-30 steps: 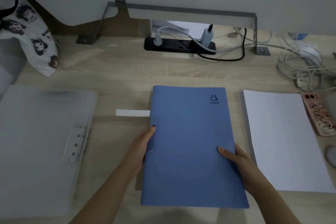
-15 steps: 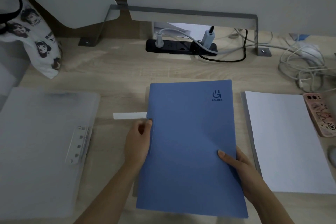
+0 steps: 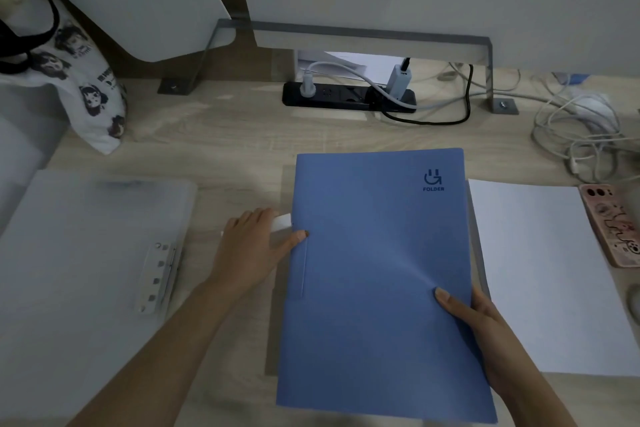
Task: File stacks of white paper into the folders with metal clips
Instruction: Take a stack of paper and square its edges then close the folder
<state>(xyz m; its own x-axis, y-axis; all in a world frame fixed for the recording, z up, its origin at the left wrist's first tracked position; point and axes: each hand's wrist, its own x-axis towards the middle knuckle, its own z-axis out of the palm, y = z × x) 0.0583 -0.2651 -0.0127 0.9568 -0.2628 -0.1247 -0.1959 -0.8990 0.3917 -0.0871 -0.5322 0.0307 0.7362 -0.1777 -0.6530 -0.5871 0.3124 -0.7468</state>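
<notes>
A closed blue folder (image 3: 374, 270) lies lengthwise at the middle of the wooden desk. My right hand (image 3: 478, 329) grips its right edge, thumb on the cover. My left hand (image 3: 249, 246) is at the folder's left edge, with the fingers closed over a white strip (image 3: 283, 220) and the thumb tip touching the cover. A stack of white paper (image 3: 547, 270) lies just right of the folder. At the left lies an open translucent folder (image 3: 69, 270) with a metal clip (image 3: 159, 276) along its right side.
A pink phone (image 3: 613, 222) lies right of the paper, beside tangled white cables (image 3: 581, 135). A black power strip (image 3: 346, 97) sits at the back under a metal bracket. A printed cloth bag (image 3: 79, 80) stands at the back left.
My left hand has slid off the folder's left edge onto the white strip. The blue folder has shifted slightly away from me and tilted; my right hand keeps its hold.
</notes>
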